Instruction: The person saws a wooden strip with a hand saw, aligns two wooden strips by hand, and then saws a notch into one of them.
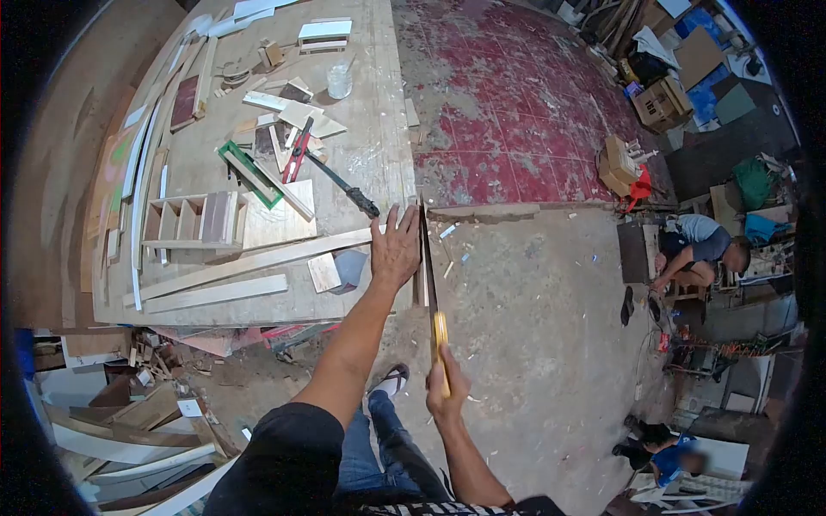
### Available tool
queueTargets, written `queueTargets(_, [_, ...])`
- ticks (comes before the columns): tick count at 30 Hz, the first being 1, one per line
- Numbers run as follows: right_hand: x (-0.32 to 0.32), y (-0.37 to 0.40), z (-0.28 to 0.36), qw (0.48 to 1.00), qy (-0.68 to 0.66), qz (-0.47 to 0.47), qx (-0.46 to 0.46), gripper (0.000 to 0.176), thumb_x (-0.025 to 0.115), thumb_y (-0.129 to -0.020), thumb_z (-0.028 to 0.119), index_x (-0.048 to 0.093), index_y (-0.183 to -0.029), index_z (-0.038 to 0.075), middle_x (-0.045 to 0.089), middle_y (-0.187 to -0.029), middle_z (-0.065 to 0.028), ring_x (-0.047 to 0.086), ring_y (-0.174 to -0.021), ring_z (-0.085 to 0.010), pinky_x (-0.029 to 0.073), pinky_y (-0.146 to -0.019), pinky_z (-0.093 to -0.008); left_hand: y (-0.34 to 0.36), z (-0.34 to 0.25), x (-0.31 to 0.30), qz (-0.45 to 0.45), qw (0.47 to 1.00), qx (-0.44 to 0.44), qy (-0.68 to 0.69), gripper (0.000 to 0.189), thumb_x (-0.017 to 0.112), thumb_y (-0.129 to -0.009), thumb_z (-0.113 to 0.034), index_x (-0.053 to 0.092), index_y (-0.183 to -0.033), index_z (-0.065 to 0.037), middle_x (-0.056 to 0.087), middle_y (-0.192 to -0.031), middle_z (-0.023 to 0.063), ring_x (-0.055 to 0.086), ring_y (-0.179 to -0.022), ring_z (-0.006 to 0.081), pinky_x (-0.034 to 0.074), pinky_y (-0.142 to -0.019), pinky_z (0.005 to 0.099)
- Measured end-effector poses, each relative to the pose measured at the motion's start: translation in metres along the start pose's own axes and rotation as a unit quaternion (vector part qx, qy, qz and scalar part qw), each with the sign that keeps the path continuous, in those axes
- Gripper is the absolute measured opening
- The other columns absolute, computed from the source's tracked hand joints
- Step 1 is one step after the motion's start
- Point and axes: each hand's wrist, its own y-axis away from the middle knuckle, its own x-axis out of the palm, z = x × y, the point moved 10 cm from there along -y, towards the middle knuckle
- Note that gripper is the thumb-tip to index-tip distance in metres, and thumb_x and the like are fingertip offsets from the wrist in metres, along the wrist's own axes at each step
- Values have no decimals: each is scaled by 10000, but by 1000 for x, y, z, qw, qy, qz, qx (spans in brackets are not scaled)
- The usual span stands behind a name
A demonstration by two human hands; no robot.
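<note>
My left hand (396,251) lies with its fingers spread on the end of a long pale wood strip (258,265), at the right edge of the workbench (370,155). My right hand (447,387) is wrapped round the yellow handle of a saw (430,267). The dark blade points away from me and stands beside my left fingers, at the strip's end. Under the long strip, near my left wrist, are a small pale block (324,273) and a grey piece (348,270). A shorter strip (217,294) lies to the left.
On the bench are a divided wooden box (194,219), a clamp (348,191), a green-edged frame (249,175) and a clear jar (339,81). Wood scraps (146,421) lie at lower left. Two people, one crouching (701,245), the other in blue (671,456), are at the right.
</note>
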Motion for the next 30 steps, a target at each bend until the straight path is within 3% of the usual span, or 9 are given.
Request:
queueTargets(5, [20,-79,26,999,30,17,-19,374,596,-973,63,626,-1333,-37,707,-1194,-260,735,-1031,-290,554,-869,-338,2,-2,1,4,1000,-2,-24,615,499,-927,-191,427,-1528,-84,399,-1603,31,334,-1478,276,244,-1143,561])
queueTargets(7, [31,-103,14,998,-50,5,33,382,606,-974,63,621,-1343,-34,706,-1186,-266,729,-1047,-284,551,-871,-333,3,-1,0,-3,1000,0,-11,627,492,-933,-194,400,-1545,-94,394,-1605,20,331,-1481,269,242,-1145,563])
queueTargets(10, [9,-29,18,999,19,-6,-26,400,617,-969,52,606,-1361,-29,711,-1154,-269,738,-990,-270,557,-835,-327,-3,0,1,11,1000,-6,-21,622,489,-940,-203,401,-1548,-108,402,-1598,9,340,-1474,267,251,-1141,561])
queueTargets(12, [-8,5,47,1000,21,-4,-19,416,598,-989,87,582,-1388,-31,659,-839,-71,564,-601,-88,469,-555,-252,2,0,5,13,1000,-9,-23,618,488,-942,-207,405,-1547,-113,405,-1595,7,343,-1472,266,253,-1139,559])
queueTargets(16, [-27,1,79,992,82,-19,-93,460,645,-947,85,573,-1378,-58,721,-980,-161,682,-744,-158,536,-672,-286,1,-1,2,6,1000,-9,-9,635,507,-932,-195,396,-1550,-102,405,-1594,15,333,-1476,260,242,-1145,556])
queueTargets(20, [-26,-5,84,992,111,10,-66,459,657,-934,66,575,-1368,-61,718,-1071,-230,708,-810,-195,552,-738,-300,3,-1,-1,11,1000,-1,-9,651,526,-920,-174,391,-1550,-89,400,-1595,26,328,-1481,255,253,-1140,551])
queueTargets(24, [-6,-30,80,996,81,-7,-43,450,657,-932,50,580,-1362,-59,722,-1070,-223,712,-814,-196,553,-745,-301,1,3,7,16,1000,-2,-18,673,552,-915,-198,379,-1556,-89,382,-1612,27,328,-1485,251,267,-1130,547])
queueTargets(29, [-3,-39,99,984,100,-38,-143,409,653,-943,48,598,-1335,-57,733,-1029,-180,678,-702,-139,550,-664,-287,-5,1,-8,35,999,-14,-5,703,556,-953,-323,333,-1581,-98,365,-1627,42,331,-1495,285,274,-1133,580])
queueTargets(30, [-8,-38,86,990,75,-35,-114,390,643,-966,70,603,-1335,-49,724,-899,-124,631,-622,-103,524,-585,-266,-9,3,-8,27,1000,-11,-10,703,556,-953,-323,333,-1581,-98,365,-1627,42,331,-1495,285,274,-1133,580])
